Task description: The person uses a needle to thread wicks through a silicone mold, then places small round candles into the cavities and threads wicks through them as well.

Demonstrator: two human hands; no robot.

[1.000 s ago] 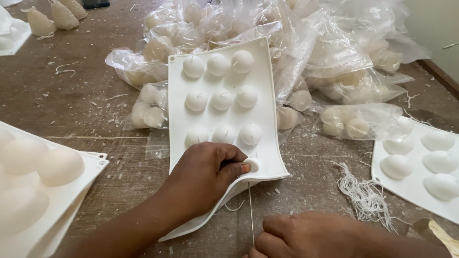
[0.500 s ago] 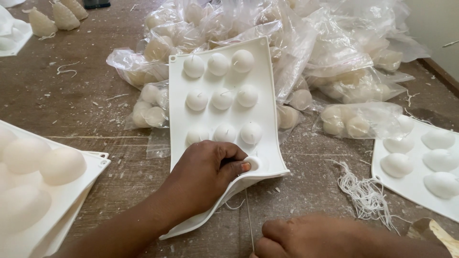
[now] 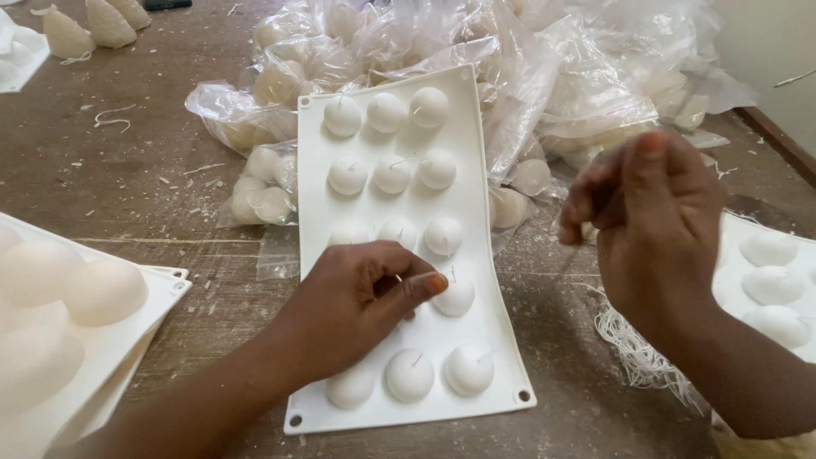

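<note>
A white silicone mould [image 3: 476, 221] with rows of small white domes, each with a short wick, lies lengthwise in front of me. My left hand [image 3: 365, 297] rests on its lower half. The fingers are curled, and thumb and forefinger pinch a thin wick beside one dome [image 3: 456, 297]. My right hand [image 3: 654, 221] hangs in the air to the right of the mould, fingertips pinched together. I cannot make out anything between them.
Clear plastic bags of pale round candles [image 3: 544, 76] are heaped behind the mould. A mould with larger domes [image 3: 85, 323] sits at the left and another [image 3: 765, 272] at the right. Loose white wick threads [image 3: 637, 348] lie under my right wrist. Cone-shaped candles [image 3: 85, 25] stand far left.
My right hand has risen from the bottom edge to the mould's right side. The mould's near end now lies flat, showing its last row. My left hand stays put.
</note>
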